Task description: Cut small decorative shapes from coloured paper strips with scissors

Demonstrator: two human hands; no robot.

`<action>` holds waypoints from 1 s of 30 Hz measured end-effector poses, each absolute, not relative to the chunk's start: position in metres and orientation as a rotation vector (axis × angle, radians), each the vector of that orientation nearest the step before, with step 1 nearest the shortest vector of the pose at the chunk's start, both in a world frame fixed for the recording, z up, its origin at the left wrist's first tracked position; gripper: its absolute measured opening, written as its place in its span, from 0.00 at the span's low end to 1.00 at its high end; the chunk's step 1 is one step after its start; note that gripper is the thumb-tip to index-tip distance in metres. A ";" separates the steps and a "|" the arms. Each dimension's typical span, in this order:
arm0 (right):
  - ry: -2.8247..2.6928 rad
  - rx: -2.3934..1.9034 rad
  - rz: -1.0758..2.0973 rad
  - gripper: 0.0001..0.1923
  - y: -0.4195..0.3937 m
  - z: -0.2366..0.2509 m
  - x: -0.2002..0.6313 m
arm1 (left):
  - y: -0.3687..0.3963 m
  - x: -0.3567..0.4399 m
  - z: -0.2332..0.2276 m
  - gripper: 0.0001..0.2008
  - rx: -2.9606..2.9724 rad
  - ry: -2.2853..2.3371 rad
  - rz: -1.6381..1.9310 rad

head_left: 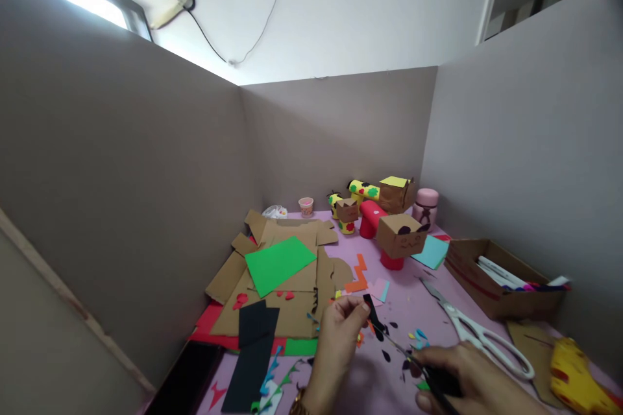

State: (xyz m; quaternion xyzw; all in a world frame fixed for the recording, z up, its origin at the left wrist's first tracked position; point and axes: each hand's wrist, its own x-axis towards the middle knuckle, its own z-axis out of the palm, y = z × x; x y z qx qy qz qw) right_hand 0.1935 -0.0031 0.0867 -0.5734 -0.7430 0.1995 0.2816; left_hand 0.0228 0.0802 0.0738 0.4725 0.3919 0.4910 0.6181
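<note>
My left hand [335, 343] pinches a small strip of black paper [372, 312] above the pink table [403, 305]. My right hand [474, 382] is closed on small dark-handled scissors [428, 373], whose thin blades point at the black strip. Little black cut-out drops [389, 340] and coloured scraps lie on the table under both hands.
Large white scissors [479, 334] lie to the right. A cardboard box of pens [506, 282] and a yellow glue gun [577, 369] stand at right. Flat cardboard with green paper [278, 262] lies at left, black paper [256, 343] beside it. Cardboard box figures [403, 233] stand at the back. Grey partitions enclose the table.
</note>
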 end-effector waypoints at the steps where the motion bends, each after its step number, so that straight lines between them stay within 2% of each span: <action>1: -2.024 -1.585 0.563 0.02 -0.001 0.087 0.197 | 0.082 0.027 0.067 0.11 1.078 0.899 1.119; 6: -2.101 -1.734 0.644 0.07 0.004 0.083 0.214 | 0.084 0.046 0.036 0.13 1.031 0.906 1.106; 10: -2.112 -1.778 0.624 0.04 0.006 0.078 0.221 | 0.084 0.051 0.021 0.12 0.996 0.943 1.086; 18: -2.107 -1.750 0.743 0.03 0.015 0.070 0.228 | 0.090 0.048 0.008 0.10 0.946 0.971 1.032; 23: -1.888 -1.653 0.775 0.05 0.017 0.073 0.234 | 0.092 0.045 0.015 0.08 0.880 0.980 1.066; 27: -1.507 -1.556 0.724 0.19 0.023 0.067 0.218 | 0.079 0.048 0.037 0.09 0.836 0.936 1.032; 30: -1.361 -1.413 0.789 0.20 0.025 0.063 0.203 | 0.064 0.053 0.053 0.08 0.838 0.883 0.993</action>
